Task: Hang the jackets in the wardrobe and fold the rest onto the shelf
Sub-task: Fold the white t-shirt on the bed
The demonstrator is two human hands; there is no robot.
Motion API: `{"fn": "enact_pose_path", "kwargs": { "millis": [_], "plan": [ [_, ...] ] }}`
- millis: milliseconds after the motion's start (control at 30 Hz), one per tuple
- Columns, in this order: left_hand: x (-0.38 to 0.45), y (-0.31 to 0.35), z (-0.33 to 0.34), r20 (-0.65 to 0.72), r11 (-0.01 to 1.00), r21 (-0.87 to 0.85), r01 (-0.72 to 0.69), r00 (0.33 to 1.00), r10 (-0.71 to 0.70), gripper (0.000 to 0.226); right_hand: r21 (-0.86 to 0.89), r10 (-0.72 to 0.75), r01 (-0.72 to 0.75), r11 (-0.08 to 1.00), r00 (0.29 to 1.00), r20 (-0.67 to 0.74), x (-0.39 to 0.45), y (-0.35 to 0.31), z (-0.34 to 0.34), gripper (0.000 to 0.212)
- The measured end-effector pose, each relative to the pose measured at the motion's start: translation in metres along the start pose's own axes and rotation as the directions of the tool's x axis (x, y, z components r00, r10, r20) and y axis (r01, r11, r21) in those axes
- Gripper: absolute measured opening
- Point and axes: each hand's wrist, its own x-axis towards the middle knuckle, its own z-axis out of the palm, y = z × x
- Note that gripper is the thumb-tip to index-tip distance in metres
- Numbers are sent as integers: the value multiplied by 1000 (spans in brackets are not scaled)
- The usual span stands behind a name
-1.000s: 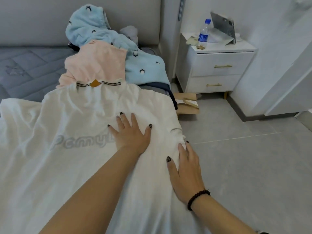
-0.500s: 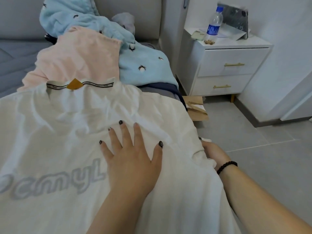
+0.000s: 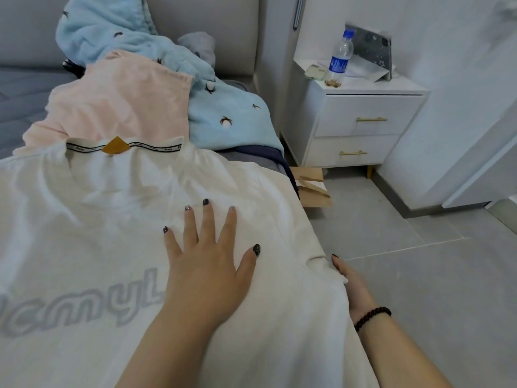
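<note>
1. White cotton T-shirt with grey lettering (image 3: 106, 247) lies spread on the bed, in front of the pink garment (image 3: 120, 105).
2. Left hand (image 3: 207, 264) presses flat on the shirt, fingers spread.
3. Right hand (image 3: 354, 287) grips the T-shirt's right edge; fingers tucked underneath, hidden.

The left hand (image 3: 208, 273) presses flat on the white T-shirt (image 3: 92, 225) while the right hand (image 3: 354, 287) grips its edge.

Bright, soft, even daylight with faint shadows. Wide-angle bending toward 3 and 9 o'clock. Slight softness overall; white shirt (image 3: 112, 247) nearly overexposed.
</note>
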Motion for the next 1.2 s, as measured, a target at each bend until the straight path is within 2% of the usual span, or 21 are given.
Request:
{"fn": "enact_pose_path", "kwargs": {
  "millis": [100,233,300,333,367,400,433,467,500,533,567,600,667,700,767,800,833,933,1000,1100,1200],
  "plan": [
    [0,1,1,-1,1000,12,6,1000,-6,77,76,-59,54,996,997,59,-2,1,-2,35],
    [1,1,1,-9,1000,5,20,1000,-20,76,284,-283,258,923,958,48,-14,-12,10,18],
    [4,2,-1,-40,993,-115,35,998,-40,69,237,-420,408,882,908,1,-25,-22,29,13],
    [5,4,-5,-54,964,-260,63,995,-80,63,146,-518,517,844,855,-31,-31,-25,40,9],
    [6,4,-9,-49,866,-486,122,985,-166,55,-10,-652,652,758,758,-8,-39,-27,54,5],
    [8,3,-15,-8,673,-717,181,964,-267,44,-228,-779,779,585,617,111,-48,-26,67,4],
    [10,3,-22,62,401,-891,212,933,-354,34,-409,-810,849,334,480,337,-54,-22,79,3],
    [12,0,-28,115,151,-970,190,906,-407,32,-499,-715,862,83,400,573,-58,-14,88,5],
    [14,-4,-33,152,-48,-988,145,893,-423,35,-538,-541,835,-119,399,740,-56,-5,92,8],
    [15,-10,-37,173,-187,-977,100,886,-430,37,-520,-368,802,-295,407,836,-51,5,94,9],
    [16,-15,-40,192,-271,-960,75,879,-437,37,-478,-246,761,-439,410,878,-44,15,93,12],
    [16,-19,-43,211,-297,-952,80,873,-440,38,-447,-174,712,-541,425,888,-38,22,90,17],
    [19,-24,-40,235,-229,-963,143,864,-446,46,-436,-188,691,-576,407,894,-35,29,85,29],
    [19,-24,-37,230,-134,-973,189,854,-467,58,-453,-233,695,-558,392,890,-35,31,82,36],
    [18,-22,-33,131,176,-951,256,844,-521,77,-487,-350,654,-579,341,873,-36,35,75,45],
    [16,-21,-32,77,299,-916,267,850,-521,77,-487,-402,619,-616,285,870,-38,38,73,44],
    [15,-20,-32,41,355,-898,258,855,-517,74,-474,-433,596,-648,224,873,-39,41,70,40],
    [15,-22,-33,34,349,-899,267,834,-551,70,-363,-403,629,-687,84,911,-46,49,60,38],
    [15,-24,-36,69,266,-925,272,808,-585,72,-286,-332,652,-702,56,942,-50,51,51,40],
    [16,-25,-36,110,211,-936,283,802,-587,77,-250,-246,608,-754,92,965,-51,54,39,42],
    [18,-26,-31,74,288,-913,290,811,-581,77,-364,-327,615,-699,177,928,-55,68,34,46]
  ]
}}
